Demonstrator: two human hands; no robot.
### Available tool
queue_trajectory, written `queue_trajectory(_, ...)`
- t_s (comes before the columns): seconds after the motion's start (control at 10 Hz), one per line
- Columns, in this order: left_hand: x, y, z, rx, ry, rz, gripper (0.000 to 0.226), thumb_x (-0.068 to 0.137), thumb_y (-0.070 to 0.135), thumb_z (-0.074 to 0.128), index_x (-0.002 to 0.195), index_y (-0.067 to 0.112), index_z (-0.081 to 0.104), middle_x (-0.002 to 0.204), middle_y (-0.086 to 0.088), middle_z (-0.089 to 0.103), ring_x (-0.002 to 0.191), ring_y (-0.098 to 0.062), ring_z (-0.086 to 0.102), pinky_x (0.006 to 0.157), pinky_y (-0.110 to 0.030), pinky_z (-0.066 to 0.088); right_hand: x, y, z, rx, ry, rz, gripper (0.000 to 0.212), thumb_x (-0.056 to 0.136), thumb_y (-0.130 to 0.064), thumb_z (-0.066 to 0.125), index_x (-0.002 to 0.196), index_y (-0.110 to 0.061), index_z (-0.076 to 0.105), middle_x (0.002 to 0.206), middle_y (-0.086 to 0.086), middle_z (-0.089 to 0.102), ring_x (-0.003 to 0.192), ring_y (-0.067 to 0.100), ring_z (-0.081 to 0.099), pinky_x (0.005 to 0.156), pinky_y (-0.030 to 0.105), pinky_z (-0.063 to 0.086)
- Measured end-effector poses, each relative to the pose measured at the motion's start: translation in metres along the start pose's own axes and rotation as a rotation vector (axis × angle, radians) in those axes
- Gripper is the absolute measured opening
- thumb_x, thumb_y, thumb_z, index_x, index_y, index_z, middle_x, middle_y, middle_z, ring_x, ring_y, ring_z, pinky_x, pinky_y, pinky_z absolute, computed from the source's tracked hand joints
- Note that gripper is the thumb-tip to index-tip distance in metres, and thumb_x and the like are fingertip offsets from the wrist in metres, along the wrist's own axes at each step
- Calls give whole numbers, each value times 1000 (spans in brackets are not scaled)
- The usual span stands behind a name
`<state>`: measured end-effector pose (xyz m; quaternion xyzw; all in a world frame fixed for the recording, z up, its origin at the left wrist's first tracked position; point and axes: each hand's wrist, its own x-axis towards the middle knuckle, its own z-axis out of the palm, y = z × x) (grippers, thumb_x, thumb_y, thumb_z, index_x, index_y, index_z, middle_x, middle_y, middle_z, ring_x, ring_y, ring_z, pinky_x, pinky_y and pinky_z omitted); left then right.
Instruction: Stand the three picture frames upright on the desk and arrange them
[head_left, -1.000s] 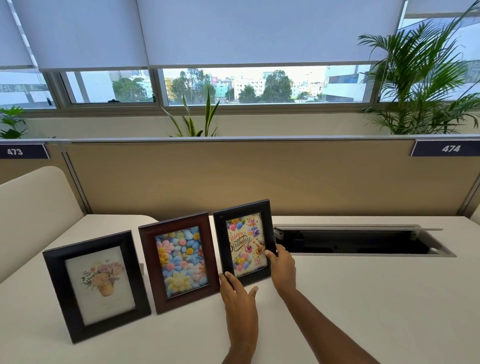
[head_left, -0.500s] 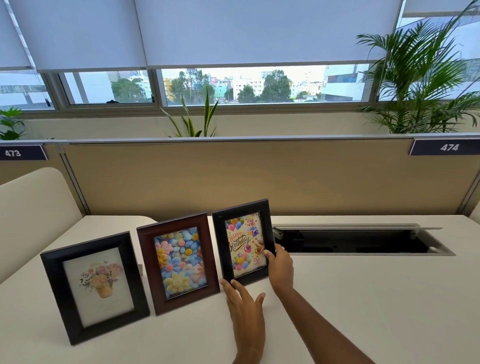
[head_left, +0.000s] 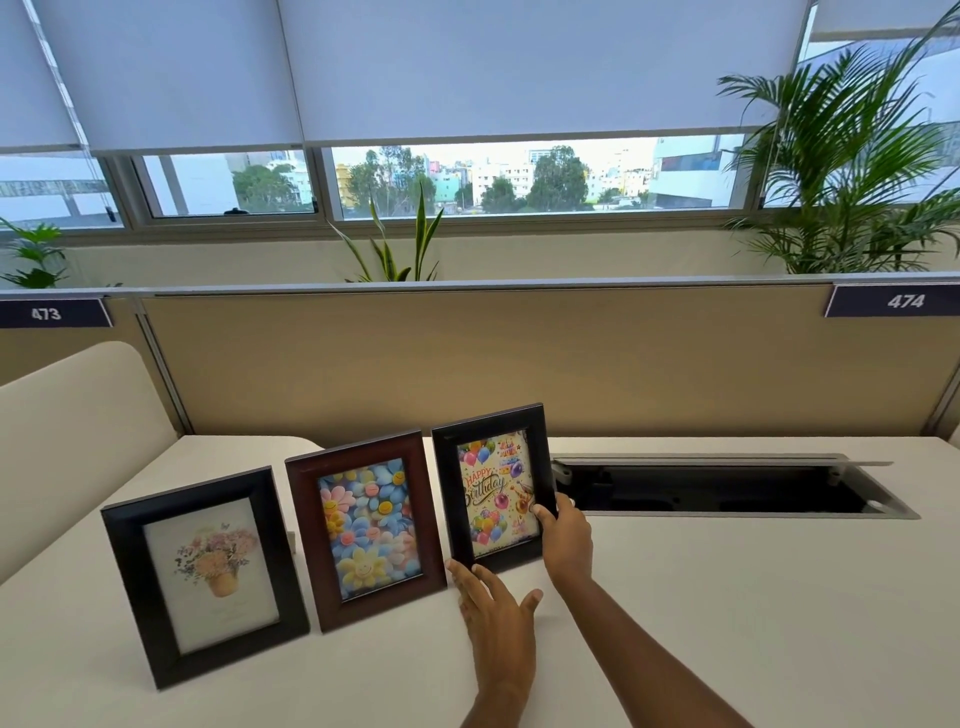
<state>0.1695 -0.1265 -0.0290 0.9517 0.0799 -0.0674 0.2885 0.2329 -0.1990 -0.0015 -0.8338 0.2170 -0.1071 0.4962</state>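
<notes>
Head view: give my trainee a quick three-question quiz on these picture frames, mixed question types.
1. True or false: the reddish-brown wooden frame with smiley flowers stands between the two black frames.
2. Which hand grips the right edge of the black frame with the Happy Birthday print?
A. left hand
B. right hand
3. Fill in: the black frame with the flowerpot print stands farthest ___.

Key: 1 true; 2 B; 3 left.

Three frames stand upright in a row on the desk (head_left: 727, 597). Black bouquet frame (head_left: 203, 576) at 8 o'clock; brown flower frame (head_left: 367, 529) centre; black birthday frame (head_left: 494, 488) at 2 o'clock.
</notes>
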Motion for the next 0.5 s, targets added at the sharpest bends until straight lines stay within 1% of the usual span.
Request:
queue_trajectory(0.1,-2,-3,0,3,-2,13,81,91,48,38,145,2,-2,153,-21,-21,145,-30,-1,119,-33,12,-2,5,0,15,-8,20,42,93,-15,48,133,-2,40,136,18,51,125,34,49,100,42,45)
queue_trajectory(0.2,-6,-6,0,7,-27,9,80,91,47,38,145,3,-2,154,-20,-21,146,-29,4,119,-33,14,-10,17,-1,51,-11,42,42,92,-10,49,133,-4,41,135,19,52,124,34,49,103,42,42)
queue_trajectory(0.3,-9,-11,1,77,-56,20,79,92,46,37,145,3,-3,154,-19,-18,146,-27,5,119,-32,13,-22,32,-2,57,14,41,43,91,-10,51,133,-4,42,136,17,50,126,32,47,104,40,40)
queue_trajectory(0.4,-17,-17,-4,142,-61,45,79,90,59,15,145,6,-5,155,-16,-17,146,-26,3,119,-31,10,-37,41,-6,28,40,27,45,92,-13,50,135,-5,39,141,15,45,130,29,43,107,37,36)
queue_trajectory(0.5,-26,-23,-6,244,-56,81,140,24,66,-46,145,9,-8,156,-14,-16,146,-25,3,119,-31,10,-47,48,-10,-22,77,26,43,94,-16,46,136,-7,37,143,13,42,132,26,40,109,35,34)
